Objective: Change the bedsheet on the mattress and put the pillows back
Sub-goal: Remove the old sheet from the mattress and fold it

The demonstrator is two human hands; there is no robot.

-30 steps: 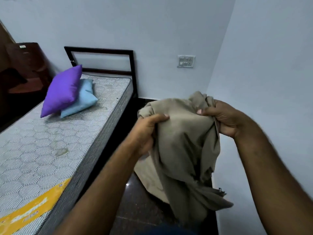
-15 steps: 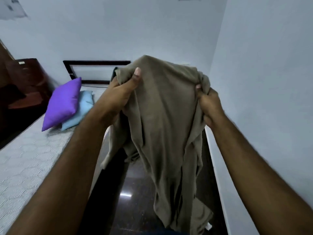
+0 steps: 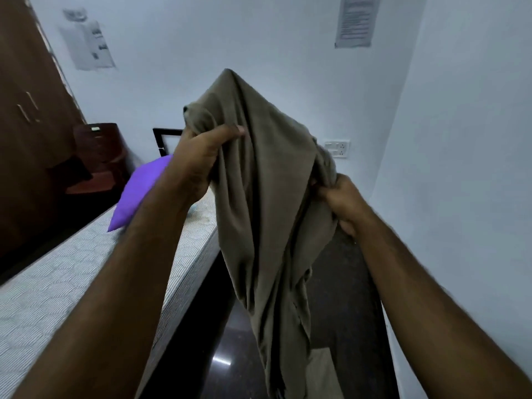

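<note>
We hold the olive bedsheet bunched and hanging over the dark floor, right of the bare mattress, left hand and right hand both clamped on it.

We see L hand & R hand gripping a bunched olive bedsheet, hanging over dark floor. Bare mattress at 8 o'clock w/ purple pillow.

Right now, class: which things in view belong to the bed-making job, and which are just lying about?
Job: olive bedsheet, gripped by left hand and right hand; bare mattress; purple pillow.

Lying about: wardrobe, brown chair, wall socket, wall papers.
</note>
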